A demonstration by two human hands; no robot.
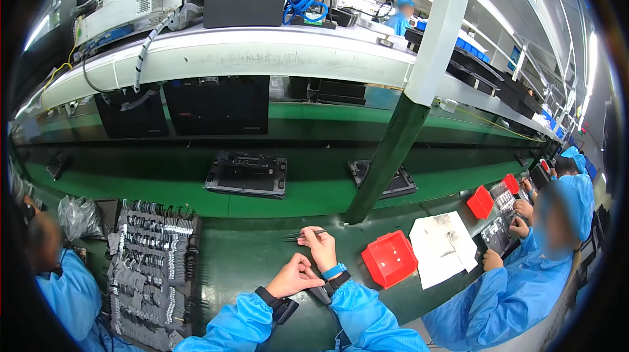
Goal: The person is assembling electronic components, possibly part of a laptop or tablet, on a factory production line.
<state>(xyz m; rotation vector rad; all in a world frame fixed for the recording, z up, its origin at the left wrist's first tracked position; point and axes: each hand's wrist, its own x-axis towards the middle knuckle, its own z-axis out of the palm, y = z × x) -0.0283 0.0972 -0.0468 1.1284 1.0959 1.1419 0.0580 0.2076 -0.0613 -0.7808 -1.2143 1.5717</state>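
Note:
My right hand (318, 247) is above the green bench with dark tweezers (293, 236) pinched in its fingers, tips toward the left. Around that wrist go a blue band (335, 271) and a black wrist strap (338, 280). My left hand (291, 278) reaches across, its thumb and fingers closed at the strap by a grey tab (320, 295). What exactly lies between those fingertips is partly hidden. A black watch-like device (285, 311) sits on my left wrist.
A rack of grey and silver parts (154, 267) stands left. To the right are a red tray (371, 255) with small white bits and a white sheet (436, 237). Opened laptop bases (247, 174) lie beyond on the green line (314, 181). A green-and-white post (400, 136) rises ahead. Co-workers sit both sides.

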